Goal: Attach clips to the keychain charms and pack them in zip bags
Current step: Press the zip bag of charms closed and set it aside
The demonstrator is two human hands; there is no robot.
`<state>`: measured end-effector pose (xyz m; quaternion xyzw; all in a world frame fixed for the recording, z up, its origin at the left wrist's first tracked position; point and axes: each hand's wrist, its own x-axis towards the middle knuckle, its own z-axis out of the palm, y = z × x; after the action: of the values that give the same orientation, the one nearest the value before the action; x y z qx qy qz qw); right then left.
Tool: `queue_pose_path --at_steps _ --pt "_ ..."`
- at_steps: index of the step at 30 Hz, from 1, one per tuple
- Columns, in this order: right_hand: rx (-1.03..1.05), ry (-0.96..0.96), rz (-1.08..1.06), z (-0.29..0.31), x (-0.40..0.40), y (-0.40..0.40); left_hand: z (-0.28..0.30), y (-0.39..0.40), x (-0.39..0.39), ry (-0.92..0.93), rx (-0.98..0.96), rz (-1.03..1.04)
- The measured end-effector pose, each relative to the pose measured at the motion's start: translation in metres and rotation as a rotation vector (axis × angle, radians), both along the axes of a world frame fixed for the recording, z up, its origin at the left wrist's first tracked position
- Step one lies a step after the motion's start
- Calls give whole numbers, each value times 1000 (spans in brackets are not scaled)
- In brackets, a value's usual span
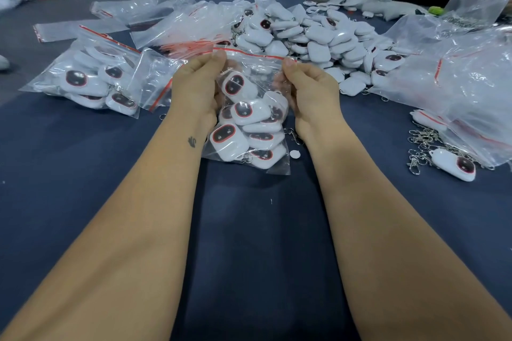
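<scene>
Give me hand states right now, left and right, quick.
Left hand: pinches the top left corner of the filled zip bag.
Right hand: pinches the same bag's top right corner at the red seal strip.

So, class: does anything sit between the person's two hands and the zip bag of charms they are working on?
No. The left hand and right hand already pinch the top corners of the zip bag; nothing visible intervenes.

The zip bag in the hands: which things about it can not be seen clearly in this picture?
- Head view: whether the zip bag is sealed; fingers of the left hand and right hand cover both ends of its red strip.
- Charm count: the charms overlap.
- Clips on them: mostly hidden under charms and glare.
</scene>
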<state>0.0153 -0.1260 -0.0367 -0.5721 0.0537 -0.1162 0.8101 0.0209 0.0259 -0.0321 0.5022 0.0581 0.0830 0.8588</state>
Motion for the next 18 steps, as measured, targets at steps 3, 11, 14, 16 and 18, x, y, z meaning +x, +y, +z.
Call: queue_pose_path --at_steps 3,11,14,16,18 --pt "-17 -9 -19 0 -1 0 2 0 -3 -14 -80 -9" --pt "68 32 18 5 -2 3 3 -1 -4 -19 -195 3" --pt "1 -2 -31 1 -1 1 3 -1 -3 5 -164 11" --pt "-20 -18 -49 0 -1 1 2 -2 -3 32 -147 8" --pt "-34 -23 -58 0 -1 1 1 -2 -3 36 -123 -10"
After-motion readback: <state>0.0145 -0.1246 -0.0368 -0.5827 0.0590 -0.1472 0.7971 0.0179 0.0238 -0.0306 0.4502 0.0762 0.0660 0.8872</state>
